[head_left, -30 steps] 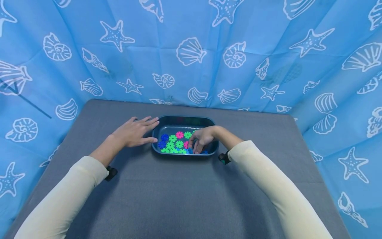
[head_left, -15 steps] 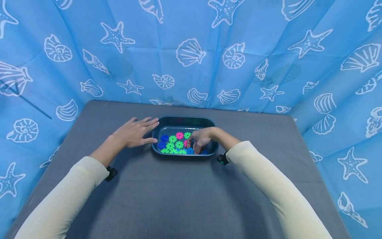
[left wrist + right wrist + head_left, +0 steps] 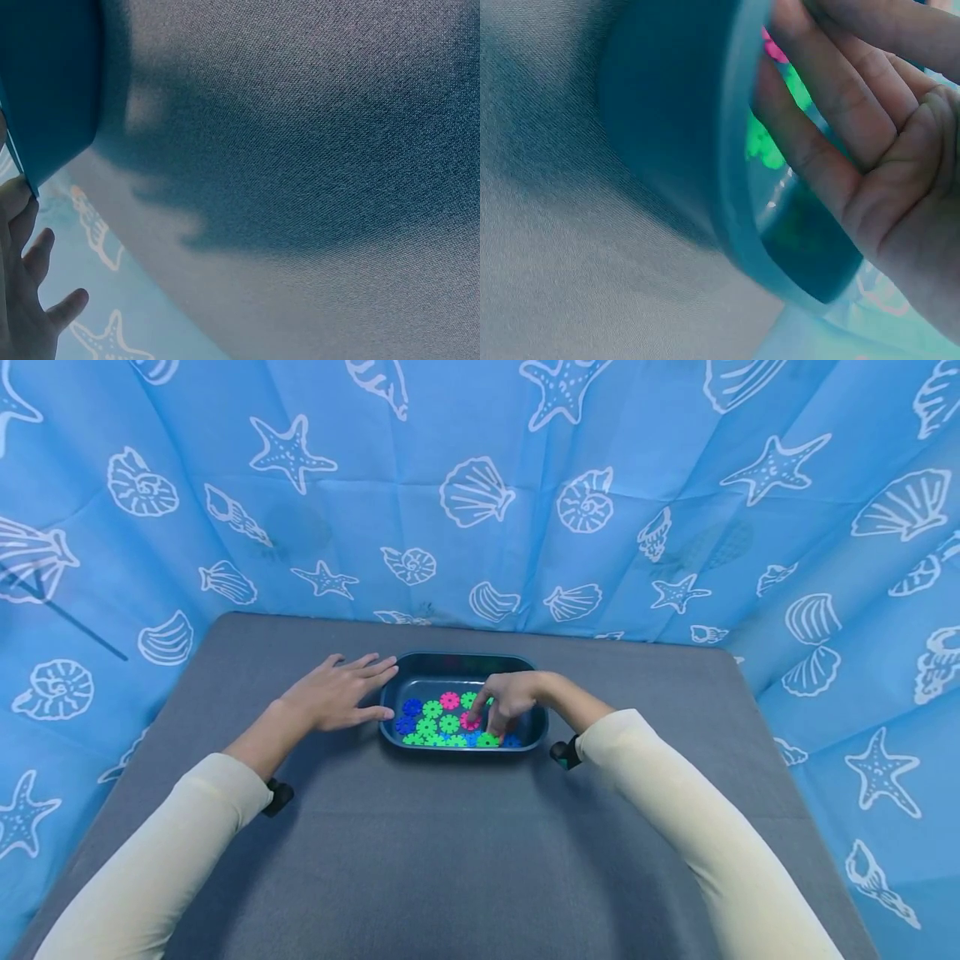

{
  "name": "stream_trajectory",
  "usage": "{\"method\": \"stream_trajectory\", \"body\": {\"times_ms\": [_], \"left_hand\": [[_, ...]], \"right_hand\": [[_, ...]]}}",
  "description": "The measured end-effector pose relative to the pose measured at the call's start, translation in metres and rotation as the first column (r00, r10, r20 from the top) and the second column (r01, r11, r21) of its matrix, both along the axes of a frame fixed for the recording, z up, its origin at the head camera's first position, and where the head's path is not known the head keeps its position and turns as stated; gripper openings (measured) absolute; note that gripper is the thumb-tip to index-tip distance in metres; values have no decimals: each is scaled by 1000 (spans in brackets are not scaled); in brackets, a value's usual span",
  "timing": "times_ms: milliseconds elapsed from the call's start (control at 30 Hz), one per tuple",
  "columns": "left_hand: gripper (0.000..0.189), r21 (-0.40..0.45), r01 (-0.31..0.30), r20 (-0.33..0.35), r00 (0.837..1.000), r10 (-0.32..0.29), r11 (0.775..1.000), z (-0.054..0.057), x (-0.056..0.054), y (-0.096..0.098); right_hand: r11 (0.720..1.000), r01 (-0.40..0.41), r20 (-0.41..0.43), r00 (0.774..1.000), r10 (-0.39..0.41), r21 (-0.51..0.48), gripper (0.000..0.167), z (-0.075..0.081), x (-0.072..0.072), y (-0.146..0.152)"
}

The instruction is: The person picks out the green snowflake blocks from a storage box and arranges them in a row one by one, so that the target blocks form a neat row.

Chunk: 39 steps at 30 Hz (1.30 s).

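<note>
Sitting open-side up: tray (image 3: 450,667) w/ long axis L-R, discs (image 3: 449,724) inside.

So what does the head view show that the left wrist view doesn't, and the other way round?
Only the head view shows the right hand, its fingers inside the tray, plus the green discs, pink discs, blue discs and both sleeves. Only the left wrist view shows the tray's outer wall close up. Both share the left hand at the tray, the grey table and parts of the blue curtain.
</note>
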<state>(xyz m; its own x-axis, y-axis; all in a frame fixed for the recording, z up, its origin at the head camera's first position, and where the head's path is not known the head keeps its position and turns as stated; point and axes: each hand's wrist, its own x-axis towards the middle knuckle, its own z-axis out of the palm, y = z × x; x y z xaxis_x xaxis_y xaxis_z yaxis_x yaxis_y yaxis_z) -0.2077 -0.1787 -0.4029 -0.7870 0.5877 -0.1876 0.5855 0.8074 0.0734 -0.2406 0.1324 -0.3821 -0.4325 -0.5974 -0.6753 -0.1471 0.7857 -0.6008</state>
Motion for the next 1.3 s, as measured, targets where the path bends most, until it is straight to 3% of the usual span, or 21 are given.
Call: {"method": "stream_trajectory", "body": {"times_ms": [267,533,733,833,1033,1300], "left_hand": [[80,-14,9,-9,1000,-9,1000,1,0,0],[79,-26,17,-9,1000,-17,1000,3,0,-1],[79,-21,19,4,1000,-19,1000,3,0,0],[79,-24,17,5,1000,-17,1000,3,0,0],[80,-24,13,3,1000,-13,1000,2,-1,0],[80,-19,11,7,1000,-11,1000,2,0,0]], "right_hand": [[995,6,21,1000,-4,-98,44,17,0,19],[986,50,-35,998,-56,-159,43,35,0,50],[972,171,-36,983,-179,-160,44,43,-5,81],[949,258,-28,963,-267,-184,44,44,-9,99],[898,379,-54,915,-400,-222,45,31,-16,134],[847,477,-44,865,-500,-234,43,-5,-12,154]]}}
